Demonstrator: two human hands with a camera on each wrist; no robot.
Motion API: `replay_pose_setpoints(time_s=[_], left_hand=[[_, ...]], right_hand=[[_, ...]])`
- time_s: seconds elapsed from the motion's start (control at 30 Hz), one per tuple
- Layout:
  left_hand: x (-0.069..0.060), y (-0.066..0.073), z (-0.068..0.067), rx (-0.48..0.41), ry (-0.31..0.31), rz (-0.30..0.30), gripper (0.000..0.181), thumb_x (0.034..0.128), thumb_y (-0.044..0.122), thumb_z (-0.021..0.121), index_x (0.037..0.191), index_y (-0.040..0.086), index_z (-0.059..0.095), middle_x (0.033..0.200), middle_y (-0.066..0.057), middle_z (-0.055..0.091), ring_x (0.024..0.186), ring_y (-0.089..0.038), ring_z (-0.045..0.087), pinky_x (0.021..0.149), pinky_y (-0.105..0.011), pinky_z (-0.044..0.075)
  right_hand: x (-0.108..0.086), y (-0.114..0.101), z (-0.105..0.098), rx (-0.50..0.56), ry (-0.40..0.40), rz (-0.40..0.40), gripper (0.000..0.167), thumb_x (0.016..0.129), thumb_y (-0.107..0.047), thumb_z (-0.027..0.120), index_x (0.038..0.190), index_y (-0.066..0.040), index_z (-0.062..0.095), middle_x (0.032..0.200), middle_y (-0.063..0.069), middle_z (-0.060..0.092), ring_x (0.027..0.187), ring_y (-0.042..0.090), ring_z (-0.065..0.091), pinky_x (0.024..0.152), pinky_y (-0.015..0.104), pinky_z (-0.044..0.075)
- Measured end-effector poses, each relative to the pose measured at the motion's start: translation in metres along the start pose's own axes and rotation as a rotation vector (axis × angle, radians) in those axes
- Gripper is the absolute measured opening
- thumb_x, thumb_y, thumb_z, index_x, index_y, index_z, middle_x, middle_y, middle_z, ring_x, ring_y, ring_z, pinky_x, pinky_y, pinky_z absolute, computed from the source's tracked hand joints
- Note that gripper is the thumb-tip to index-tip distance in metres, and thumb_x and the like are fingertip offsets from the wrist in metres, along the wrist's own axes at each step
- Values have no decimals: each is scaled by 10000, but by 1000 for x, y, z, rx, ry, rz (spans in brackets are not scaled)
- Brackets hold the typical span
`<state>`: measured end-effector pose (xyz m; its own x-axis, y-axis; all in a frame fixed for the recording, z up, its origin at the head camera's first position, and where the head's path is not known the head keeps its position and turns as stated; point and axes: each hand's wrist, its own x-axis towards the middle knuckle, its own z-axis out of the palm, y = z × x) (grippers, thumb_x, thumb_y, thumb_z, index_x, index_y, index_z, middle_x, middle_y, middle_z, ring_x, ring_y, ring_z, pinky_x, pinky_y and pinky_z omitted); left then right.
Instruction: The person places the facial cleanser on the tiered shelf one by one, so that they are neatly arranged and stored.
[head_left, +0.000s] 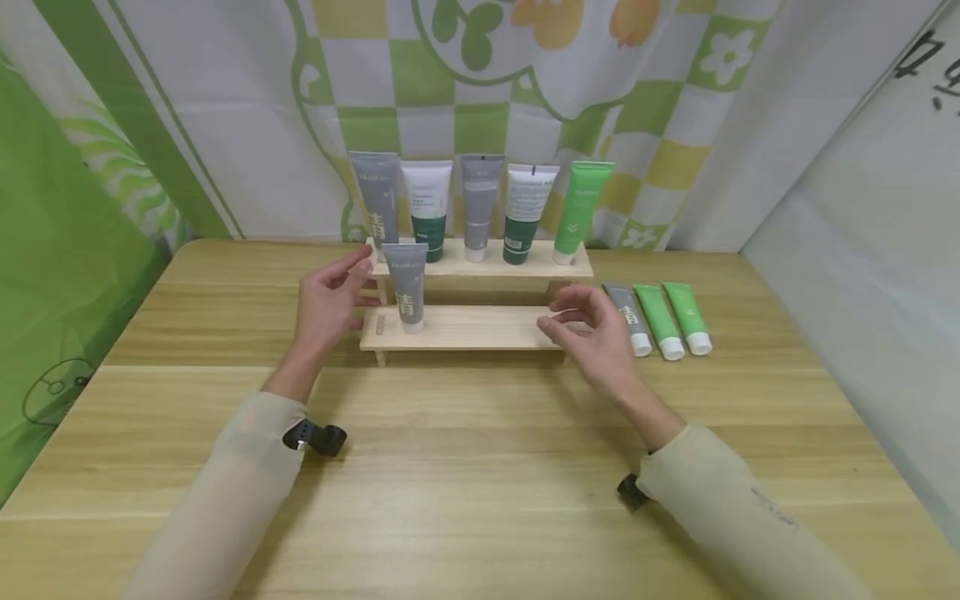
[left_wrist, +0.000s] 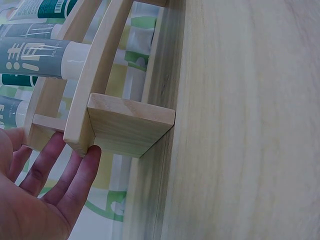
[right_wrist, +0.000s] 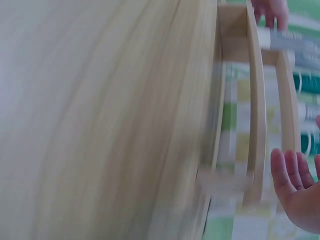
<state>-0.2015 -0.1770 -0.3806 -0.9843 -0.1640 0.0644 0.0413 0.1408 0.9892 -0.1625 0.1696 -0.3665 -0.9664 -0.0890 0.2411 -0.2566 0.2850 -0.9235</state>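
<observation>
A two-tier wooden rack [head_left: 487, 329] stands on the table. My left hand [head_left: 330, 300] is at its left end; in the left wrist view the extended fingertips [left_wrist: 92, 152] touch the lower shelf's end. My right hand [head_left: 600, 342] hovers by the lower shelf's right end, fingers loosely bent and nothing held; contact with the wood cannot be made out. One grey tube [head_left: 408, 287] stands cap-down on the lower shelf, near the left. Along the upper shelf stand a grey tube [head_left: 377, 196], a white-and-green tube [head_left: 427, 196], another grey tube [head_left: 480, 204], another white-and-green tube [head_left: 528, 208] and a green tube [head_left: 581, 208].
Right of the rack, partly behind my right hand, lie a grey tube [head_left: 628, 318] and two green tubes, the nearer [head_left: 660, 321] and the outer [head_left: 687, 317]. A patterned curtain [head_left: 480, 92] hangs behind the wooden table [head_left: 480, 467]. A white wall panel [head_left: 862, 225] borders the right side.
</observation>
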Motion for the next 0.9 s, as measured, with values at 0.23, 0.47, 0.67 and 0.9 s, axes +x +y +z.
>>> replay_pose_setpoints(time_s=[0.23, 0.47, 0.67, 0.9], left_hand=[[1, 2, 0, -7, 4, -7, 447, 985, 429, 642, 1385, 230, 630, 1016, -113, 731, 778, -250, 743, 477, -323, 579], [1, 2, 0, -5, -1, -19, 440, 988, 423, 641, 1387, 241, 625, 1041, -128, 725, 840, -326, 736, 480, -313, 579], [1, 1, -1, -5, -6, -25, 437, 987, 419, 644, 1387, 245, 623, 1064, -148, 721, 856, -338, 732, 504, -331, 591], [2, 0, 0, -7, -4, -26, 443, 983, 431, 641, 1386, 246, 624, 1041, -118, 726, 894, -395, 717, 530, -354, 603]], right_hand=[[-1, 21, -63, -55, -11, 24, 437, 941, -73, 716, 1301, 59, 506, 1200, 199, 575, 999, 152, 619, 811, 204, 571], [8, 48, -131, 101, -58, 137, 359, 950, -21, 688, 1251, -148, 539, 1130, 46, 599, 898, 86, 677, 748, 253, 601], [13, 66, -177, 45, -59, 258, 345, 974, -76, 676, 1227, -238, 506, 1138, 10, 581, 915, 83, 670, 780, 275, 602], [22, 77, -200, -112, -75, 374, 341, 998, -217, 666, 1297, -203, 502, 991, -175, 651, 899, 52, 669, 797, 232, 583]])
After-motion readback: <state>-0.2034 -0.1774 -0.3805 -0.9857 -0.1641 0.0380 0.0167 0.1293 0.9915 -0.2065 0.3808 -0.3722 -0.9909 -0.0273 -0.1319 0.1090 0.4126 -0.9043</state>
